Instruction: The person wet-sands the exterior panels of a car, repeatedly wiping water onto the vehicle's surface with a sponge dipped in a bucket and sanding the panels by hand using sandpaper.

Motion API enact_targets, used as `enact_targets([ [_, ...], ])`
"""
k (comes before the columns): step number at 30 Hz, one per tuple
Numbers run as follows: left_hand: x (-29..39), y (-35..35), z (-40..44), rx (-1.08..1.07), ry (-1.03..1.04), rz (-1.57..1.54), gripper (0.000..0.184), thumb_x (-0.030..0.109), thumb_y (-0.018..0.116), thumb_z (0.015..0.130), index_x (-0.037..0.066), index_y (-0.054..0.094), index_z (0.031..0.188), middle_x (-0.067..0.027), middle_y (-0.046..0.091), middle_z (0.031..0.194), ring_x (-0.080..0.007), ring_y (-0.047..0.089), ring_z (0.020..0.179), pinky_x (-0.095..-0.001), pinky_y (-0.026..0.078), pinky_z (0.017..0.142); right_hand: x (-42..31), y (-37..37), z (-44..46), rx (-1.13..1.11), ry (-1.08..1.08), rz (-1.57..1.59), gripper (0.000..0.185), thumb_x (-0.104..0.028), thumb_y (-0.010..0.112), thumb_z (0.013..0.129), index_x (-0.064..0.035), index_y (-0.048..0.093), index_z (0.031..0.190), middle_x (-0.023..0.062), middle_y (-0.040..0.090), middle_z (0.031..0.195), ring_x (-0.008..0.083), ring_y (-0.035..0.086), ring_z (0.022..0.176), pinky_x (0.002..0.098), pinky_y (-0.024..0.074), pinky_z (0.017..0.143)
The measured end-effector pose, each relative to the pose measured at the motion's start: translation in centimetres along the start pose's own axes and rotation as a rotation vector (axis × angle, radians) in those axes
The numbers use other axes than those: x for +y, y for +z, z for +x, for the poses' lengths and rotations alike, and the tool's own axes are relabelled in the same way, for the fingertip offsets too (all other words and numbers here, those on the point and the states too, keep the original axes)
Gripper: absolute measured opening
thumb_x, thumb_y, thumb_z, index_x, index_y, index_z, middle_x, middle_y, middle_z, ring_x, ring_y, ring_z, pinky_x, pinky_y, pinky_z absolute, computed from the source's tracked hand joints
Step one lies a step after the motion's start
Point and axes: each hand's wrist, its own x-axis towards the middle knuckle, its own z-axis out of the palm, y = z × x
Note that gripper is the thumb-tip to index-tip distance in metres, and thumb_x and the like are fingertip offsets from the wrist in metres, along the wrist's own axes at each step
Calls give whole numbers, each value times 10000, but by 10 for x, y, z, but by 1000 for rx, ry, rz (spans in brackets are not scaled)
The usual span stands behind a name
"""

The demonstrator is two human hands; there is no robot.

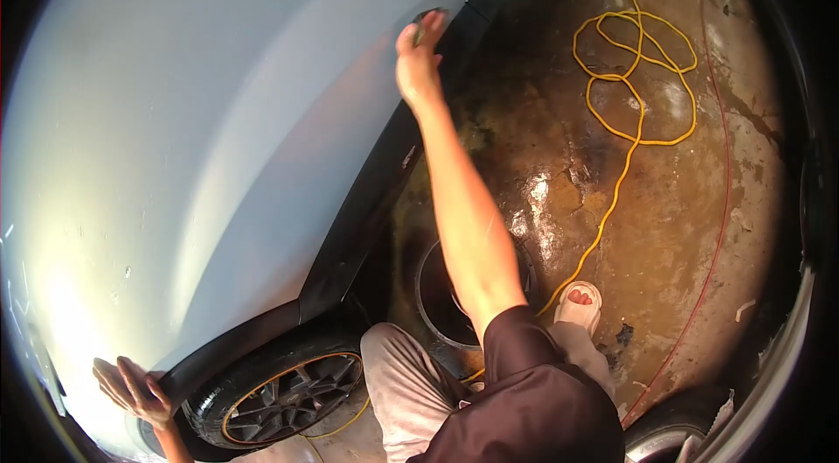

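My right hand (419, 61) reaches far forward to the lower side of a light grey-blue car body (262, 114). Its fingers are closed around something small and dark, too hidden to name, held near the black lower trim (350, 227). At the lower left, my left hand (133, 391) lies on the painted body just above the wheel arch, fingers spread and holding nothing. Beside it is a black wheel (288, 397) with an orange line round the rim.
A yellow hose (616, 192) lies looped on the wet, stained floor (542, 122), with a thin red line (724, 166) further right. A dark round bucket (424, 288) stands under my right forearm. Another wheel (669, 441) shows at the lower right.
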Motion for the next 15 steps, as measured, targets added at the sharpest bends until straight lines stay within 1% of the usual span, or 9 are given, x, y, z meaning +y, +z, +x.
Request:
enact_targets([
  [2,-1,-3,2,-3,21,19,554,385,408,1004,73,480,1457,-246,326,1554,-445,304,1436,-568,210,1167,-6,25,-53,22,-50,-117,750,-404,295,1040,46,-31,1543,228,-56,1633,378,-42,1516,580,-19,1187],
  [4,-4,2,-4,-19,15,52,572,405,381,1012,78,452,1475,-246,318,1558,-451,298,1437,-572,209,1165,-16,56,-153,-173,-120,-242,790,-390,348,1013,104,3,1523,312,-26,1603,495,-33,1483,673,50,1143],
  [5,-3,2,-3,-9,25,66,572,405,381,1012,78,452,1475,-246,318,1558,-451,298,1437,-572,209,1165,-13,66,-190,-234,-147,-160,769,-370,336,1013,108,12,1521,330,-37,1593,530,-35,1468,706,59,1122],
  [7,-4,2,3,-3,62,43,583,421,355,1018,88,430,1490,-243,308,1564,-451,293,1439,-582,205,1163,-17,47,-154,-263,-113,-273,757,-377,332,1017,73,16,1538,292,-45,1610,482,-37,1488,663,68,1150],
  [9,-1,4,-2,-32,33,43,595,443,337,1020,99,414,1500,-247,297,1567,-457,290,1438,-587,205,1161,-4,19,-37,-19,-133,-70,721,-383,299,1034,32,18,1553,238,-60,1629,412,-51,1508,605,58,1179],
  [10,-2,4,-4,-41,17,59,600,453,338,1017,102,419,1496,-263,295,1561,-473,288,1432,-596,203,1158,5,4,18,26,-87,-107,691,-389,265,1050,4,17,1561,189,-75,1643,353,-70,1519,557,42,1198],
  [11,-4,1,-4,-48,4,82,605,462,339,1013,105,423,1493,-279,294,1555,-489,286,1427,-604,202,1154,5,-13,60,49,-75,-38,682,-383,246,1055,14,10,1557,191,-82,1641,349,-82,1518,558,23,1197],
  [13,-4,-2,5,-32,31,86,596,451,339,1016,112,411,1500,-280,289,1557,-491,277,1431,-600,193,1158,-6,-20,56,22,-18,-8,693,-391,256,1051,11,9,1558,192,-85,1641,351,-78,1518,556,22,1198],
  [15,-1,0,3,-25,35,63,593,449,338,1020,122,393,1511,-280,282,1560,-491,269,1434,-601,192,1157,-7,8,-1,20,-33,-55,740,-501,215,1049,-24,-16,1566,170,-81,1645,340,-62,1520,543,-11,1202],
])
